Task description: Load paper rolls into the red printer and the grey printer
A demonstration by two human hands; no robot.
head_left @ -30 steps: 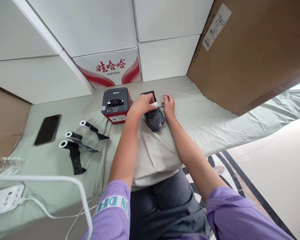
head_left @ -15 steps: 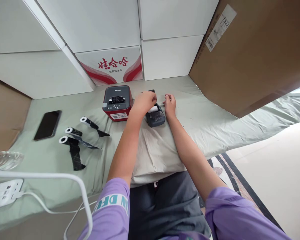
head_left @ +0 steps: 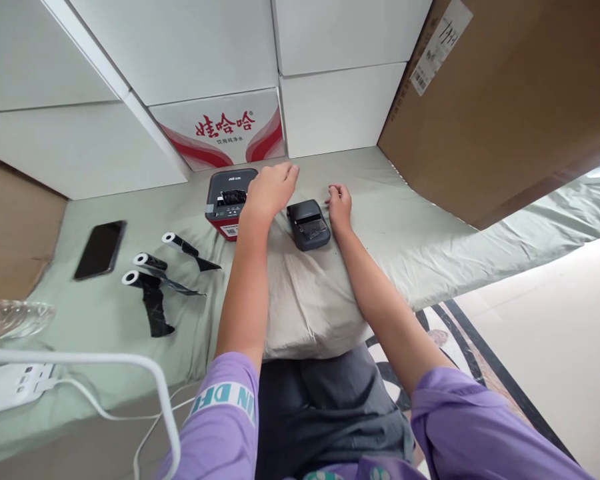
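Note:
A small dark label printer (head_left: 309, 225) lies on the cloth between my hands with its lid down. A strip of dark label pokes out of its front. My left hand (head_left: 271, 191) hovers up and left of it, partly in front of a red-and-black printer (head_left: 223, 213); its fingers are loosely stretched out and no object shows in them. To the right of the small printer my right hand (head_left: 340, 207) rests on the cloth, fingers loosely curled in, nothing visible in them. Black label strip also sits in the top slot of the red-and-black printer.
Several black label rolls (head_left: 149, 263) with loose tails lie on the left, near a phone (head_left: 100, 249). A white power strip (head_left: 15, 387) and cable (head_left: 85, 400) are at lower left. White boxes (head_left: 340, 110) stand behind; a large cardboard box (head_left: 500, 120) stands at right.
The small printer's lid was up with a white roll showing inside; now it is down. My left hand has lifted off it, up and to the left. My right hand has barely moved.

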